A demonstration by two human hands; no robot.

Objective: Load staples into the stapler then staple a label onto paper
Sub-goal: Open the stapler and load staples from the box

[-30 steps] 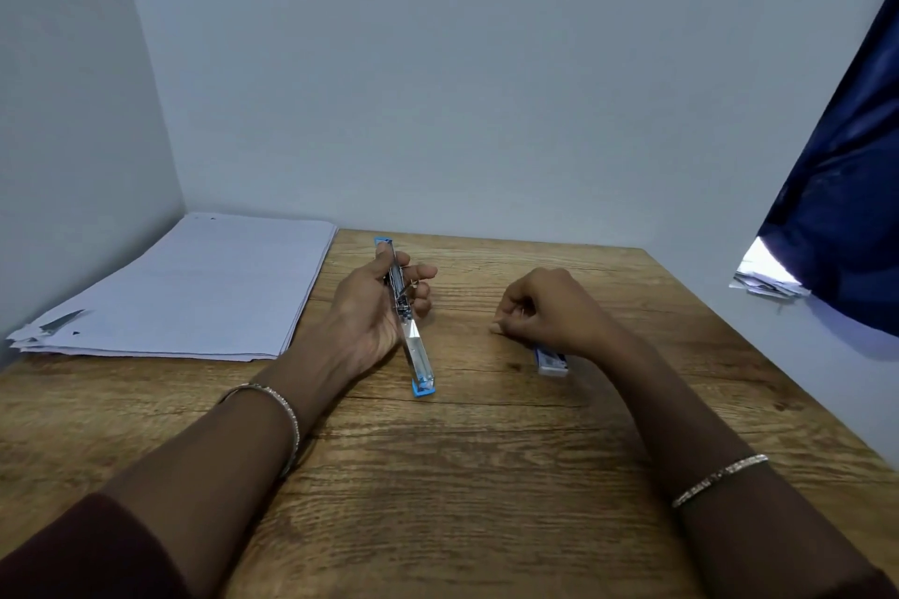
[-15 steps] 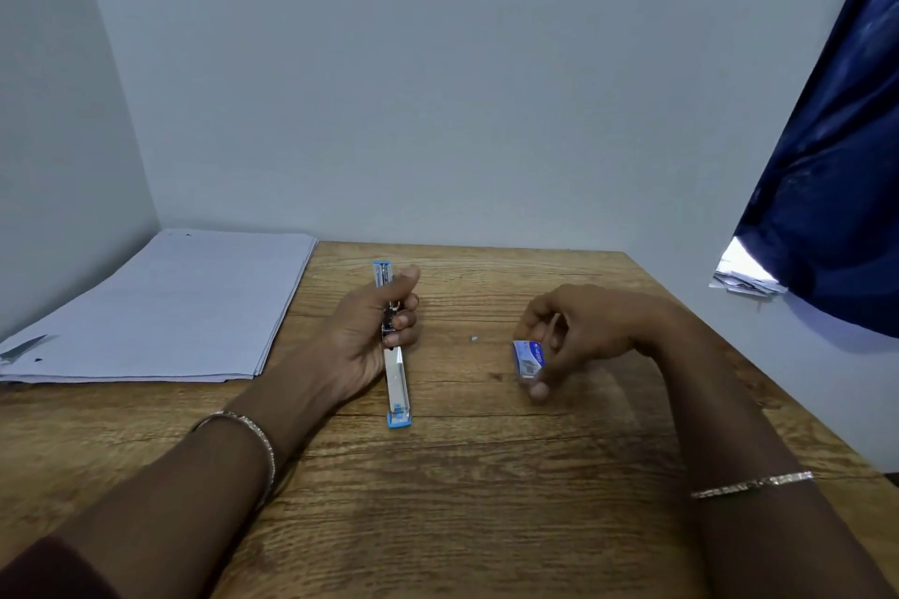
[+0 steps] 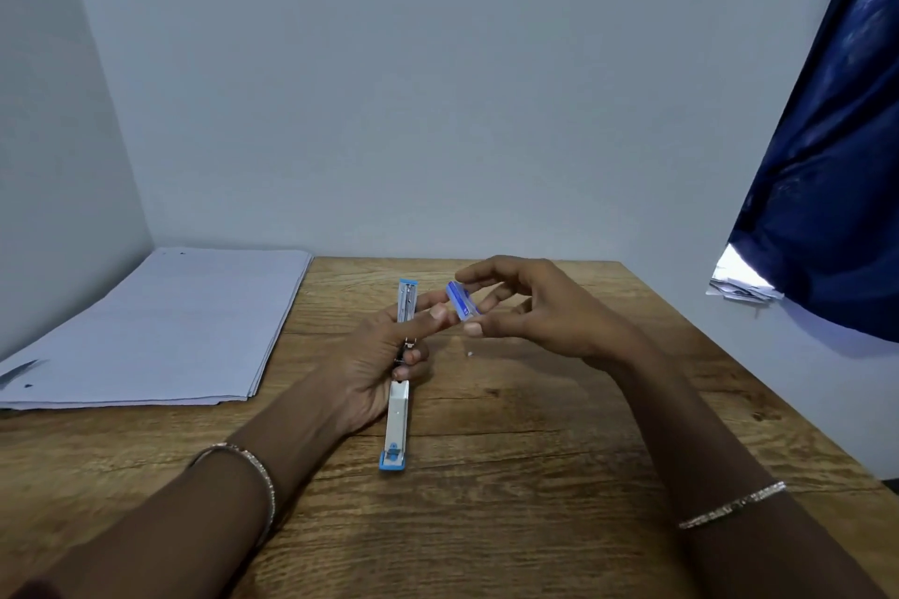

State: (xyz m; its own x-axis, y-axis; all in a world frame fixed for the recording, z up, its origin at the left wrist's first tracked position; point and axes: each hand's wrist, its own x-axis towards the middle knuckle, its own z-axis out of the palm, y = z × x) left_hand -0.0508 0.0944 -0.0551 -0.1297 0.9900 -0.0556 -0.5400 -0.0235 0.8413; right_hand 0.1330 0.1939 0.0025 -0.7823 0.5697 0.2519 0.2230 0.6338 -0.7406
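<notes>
A blue and silver stapler (image 3: pixel 399 418) lies swung open flat on the wooden table (image 3: pixel 486 501), its two halves in one long line. My left hand (image 3: pixel 374 355) grips it around the hinge, with the forefinger stretched toward the staple box. My right hand (image 3: pixel 530 311) holds a small blue and white staple box (image 3: pixel 462 301) between thumb and fingers, raised above the table just right of the stapler's far half. A thick stack of white paper (image 3: pixel 160 331) lies at the left of the table. I see no label.
Grey walls close the table in at the back and left. A dark blue curtain (image 3: pixel 836 160) hangs at the right, with some papers (image 3: pixel 739 287) on a ledge below it. A tiny white speck (image 3: pixel 470 354) lies on the wood under my right hand.
My right hand picked the staple box up off the table and carried it up and left, close to my left forefinger. My left hand kept its grip on the stapler.
</notes>
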